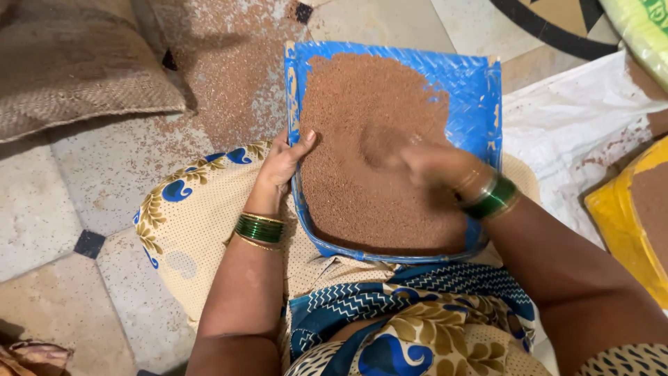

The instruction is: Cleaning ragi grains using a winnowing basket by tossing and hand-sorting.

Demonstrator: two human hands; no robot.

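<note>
A blue woven winnowing tray [480,83] rests on my lap, filled with fine reddish-brown grain [362,104]. My left hand [282,163] grips the tray's left rim, thumb lying on the grain's edge. My right hand [424,161] is blurred and lies on the grain near the tray's middle, fingers spread over it; whether it holds any grain cannot be told. Green and gold bangles circle both wrists.
A burlap sack [76,69] lies at the upper left on the tiled floor, with spilled grain [223,63] scattered beside it. A white plastic sheet [584,132] spreads to the right. A yellow bag [626,216] with brown grain sits at the right edge.
</note>
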